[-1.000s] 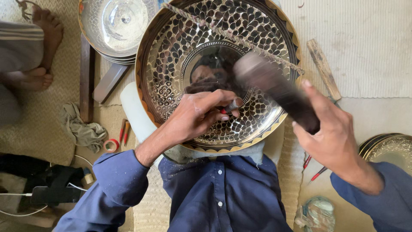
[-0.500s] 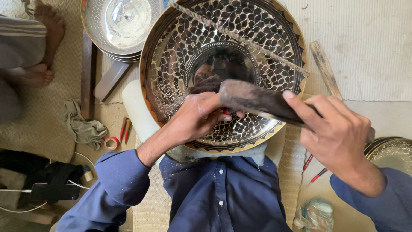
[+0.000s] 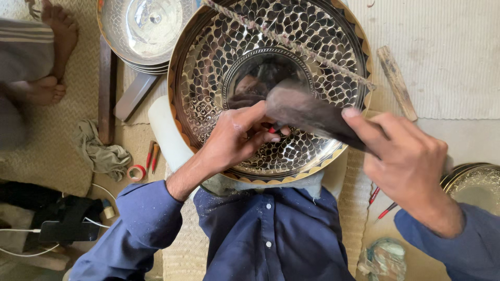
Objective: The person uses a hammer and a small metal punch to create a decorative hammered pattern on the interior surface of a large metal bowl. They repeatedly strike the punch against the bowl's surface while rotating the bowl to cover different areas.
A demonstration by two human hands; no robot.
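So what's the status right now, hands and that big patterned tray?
Left hand pinching a small red-tipped tool against the engraved metal tray. Right hand gripping a dark mallet over it. Cord crosses the tray's top, away from the tool.

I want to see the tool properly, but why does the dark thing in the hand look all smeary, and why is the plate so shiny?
In the head view, the dark wooden mallet in the right hand is motion-blurred, while the left hand looks sharp. The large round engraved metal plate mirrors bright daylight, and its polished centre shows dim reflections.
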